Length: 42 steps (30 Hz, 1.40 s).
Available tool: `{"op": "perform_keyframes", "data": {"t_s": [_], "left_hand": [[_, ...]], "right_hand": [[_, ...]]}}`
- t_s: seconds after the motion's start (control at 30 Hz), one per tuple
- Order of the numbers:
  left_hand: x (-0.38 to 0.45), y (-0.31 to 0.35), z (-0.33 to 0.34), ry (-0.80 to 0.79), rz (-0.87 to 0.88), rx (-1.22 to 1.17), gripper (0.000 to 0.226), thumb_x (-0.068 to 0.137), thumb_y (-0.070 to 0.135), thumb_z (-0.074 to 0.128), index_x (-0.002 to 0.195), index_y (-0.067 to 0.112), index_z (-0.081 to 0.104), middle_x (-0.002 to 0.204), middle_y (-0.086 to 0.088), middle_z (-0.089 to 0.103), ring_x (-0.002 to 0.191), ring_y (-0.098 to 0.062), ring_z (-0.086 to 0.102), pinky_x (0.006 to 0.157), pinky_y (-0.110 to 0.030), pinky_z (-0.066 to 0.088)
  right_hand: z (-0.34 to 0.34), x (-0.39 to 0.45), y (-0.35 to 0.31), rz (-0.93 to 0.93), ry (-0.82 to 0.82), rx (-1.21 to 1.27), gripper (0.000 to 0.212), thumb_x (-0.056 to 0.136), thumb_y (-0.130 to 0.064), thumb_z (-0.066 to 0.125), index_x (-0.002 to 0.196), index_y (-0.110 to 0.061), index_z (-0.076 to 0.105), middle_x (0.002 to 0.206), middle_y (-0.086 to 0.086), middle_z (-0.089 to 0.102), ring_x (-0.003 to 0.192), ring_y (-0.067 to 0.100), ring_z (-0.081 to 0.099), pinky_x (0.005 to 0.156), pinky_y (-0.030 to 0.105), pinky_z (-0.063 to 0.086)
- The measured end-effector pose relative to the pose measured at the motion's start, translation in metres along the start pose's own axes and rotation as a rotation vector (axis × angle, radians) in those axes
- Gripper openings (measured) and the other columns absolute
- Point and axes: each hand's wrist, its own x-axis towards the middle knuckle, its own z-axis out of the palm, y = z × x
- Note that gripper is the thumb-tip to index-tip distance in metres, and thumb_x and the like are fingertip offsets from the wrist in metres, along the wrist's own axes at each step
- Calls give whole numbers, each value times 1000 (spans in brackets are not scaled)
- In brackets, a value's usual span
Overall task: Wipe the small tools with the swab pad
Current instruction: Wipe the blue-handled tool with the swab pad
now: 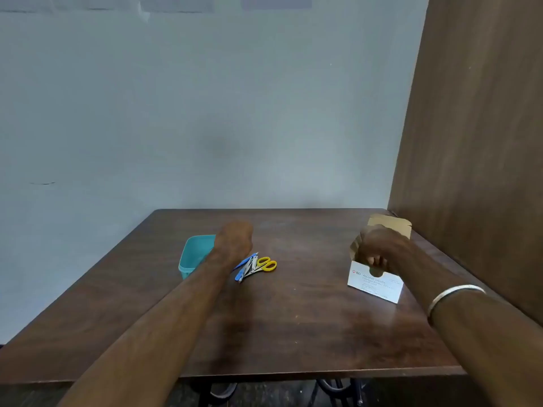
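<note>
On the dark wooden counter (293, 324), seen from my head camera, my right hand (382, 248) dips into the open top of the white alcohol swab box (374, 284), its fingers (376, 261) curled down inside the opening; whether they already pinch a swab pad I cannot tell, since the pad itself is hidden in the box. My left hand (235, 239) hangs loosely closed above the counter, empty as far as I can see, just beyond the cluster of small tools: yellow-handled scissors (266, 264), a nail clipper (252, 267) and a blue-handled tool (245, 267). They lie bundled together, long axes running from near left to far right, just beside a teal container (194, 255). The tools sit directly below and toward me from the left fingers, well apart from the box at the right. I judge the left hand the nearer one to lift a tool while the right draws out a pad.
</note>
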Motion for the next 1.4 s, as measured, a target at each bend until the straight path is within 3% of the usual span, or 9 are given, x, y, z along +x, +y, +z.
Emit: {"op": "perform_keyframes", "data": {"t_s": [0.07, 0.17, 0.27, 0.5, 0.67, 0.83, 1.1, 1.27, 1.4], "left_hand": [[4, 2, 0, -32, 0, 3, 28, 93, 3, 47, 118, 4, 61, 123, -15, 63, 113, -30, 59, 92, -35, 47], [6, 5, 5, -56, 21, 22, 28, 93, 3, 48, 117, 3, 61, 124, -15, 62, 114, -31, 58, 92, -35, 47], [5, 8, 12, -58, 29, 52, 25, 93, 5, 50, 116, 2, 61, 122, -17, 63, 113, -32, 59, 89, -36, 48], [7, 10, 25, -71, 29, 40, 23, 93, 3, 48, 112, 3, 62, 117, -16, 64, 108, -32, 60, 85, -36, 49], [7, 8, 32, -94, 15, 44, 24, 93, 5, 51, 114, 5, 62, 119, -14, 64, 110, -30, 60, 84, -34, 49], [9, 6, 35, -80, 3, 7, 21, 94, 10, 53, 113, 7, 60, 120, -13, 63, 111, -30, 59, 85, -33, 48], [10, 6, 38, -33, 3, -37, 20, 94, 8, 52, 111, 6, 61, 117, -14, 65, 107, -30, 60, 84, -34, 48], [11, 12, 33, 76, -11, -109, 23, 90, 5, 49, 107, 1, 64, 112, -17, 66, 103, -33, 60, 77, -35, 45], [14, 17, 33, 175, -46, -260, 20, 91, 9, 48, 96, -1, 64, 100, -18, 65, 89, -32, 59, 66, -34, 34]], "right_hand": [[6, 8, 4, -3, -41, 67, 24, 78, 6, 63, 94, -8, 75, 54, 3, 62, 57, 20, 59, 58, 24, 47], [12, 14, 5, 7, -25, 72, 25, 80, 3, 64, 76, -20, 71, 41, 1, 59, 48, 19, 57, 54, 25, 45], [18, 18, 5, -4, -16, 97, 23, 85, -2, 61, 72, -19, 66, 56, 6, 61, 50, 20, 58, 54, 26, 44], [29, 33, 7, 2, 10, 21, 16, 84, -5, 59, 91, -18, 65, 73, 3, 62, 66, 21, 62, 63, 30, 49], [31, 35, 5, 35, -43, -74, 49, 77, -5, 77, 120, -14, 56, 102, 6, 59, 90, 27, 60, 73, 32, 48], [28, 44, 6, 20, -141, -83, 43, 76, -4, 75, 118, -10, 63, 91, 7, 64, 82, 26, 65, 66, 37, 53], [31, 53, 9, -29, -169, -134, 34, 81, -9, 74, 115, -11, 66, 113, 6, 69, 104, 28, 68, 90, 40, 57], [29, 59, 14, -37, -189, -62, 11, 81, -6, 72, 86, -16, 70, 99, 9, 74, 90, 26, 72, 82, 40, 61], [23, 63, 17, -39, -245, 12, 28, 80, -1, 63, 101, -14, 76, 89, 11, 76, 72, 28, 71, 64, 33, 58]]}}
